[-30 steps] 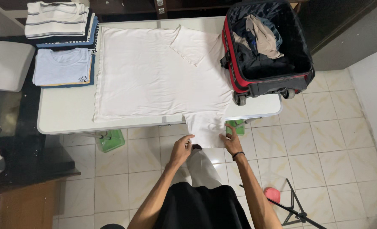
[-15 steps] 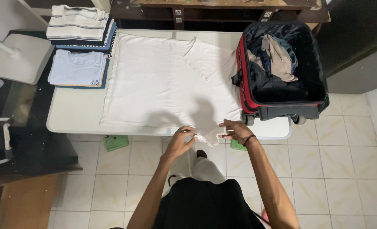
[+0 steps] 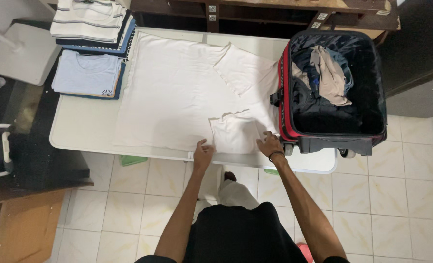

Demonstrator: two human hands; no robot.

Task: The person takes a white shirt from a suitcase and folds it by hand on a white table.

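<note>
Seen from above at a folding table: left hand and right hand pressed flat, fingers spread, on the near edge of a white T-shirt, pinching nothing. Between the two hands, a sleeve folded up onto the shirt body, its near fold just ahead of the fingertips, left hand at its left corner, right hand at its right corner, neither clearly nearer. Shirt lying straight ahead of the hands, long axis running left to right across the table, other sleeve folded in at the far right. Just right of the right hand, almost touching, an open red suitcase with loose clothes inside. Far left of the left hand, a stack of folded shirts, a striped pile beyond it. Pale tiled floor below, dark wooden furniture behind the table.
</note>
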